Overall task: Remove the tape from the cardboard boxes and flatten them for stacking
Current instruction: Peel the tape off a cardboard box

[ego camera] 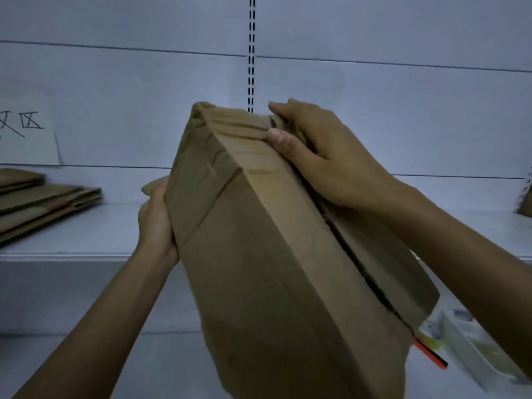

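A brown cardboard box [259,240] is held up in front of me, tilted, its far end up by the shelf wall. Brown tape [244,131] runs over its top end and down the middle face. My left hand [155,223] holds the box's left side, fingers hidden behind it. My right hand [322,156] grips the top right corner, thumb pressed on the tape end and fingers curled over the far edge. A dark open seam [354,254] runs along the right side.
Flattened cardboard boxes [43,205] lie stacked on the white shelf [95,234] at left, under a paper sign [28,139] on the wall. A slotted upright [251,53] runs up the back panel. An orange-and-black pen-like tool [431,355] and white packages [475,349] lie lower right.
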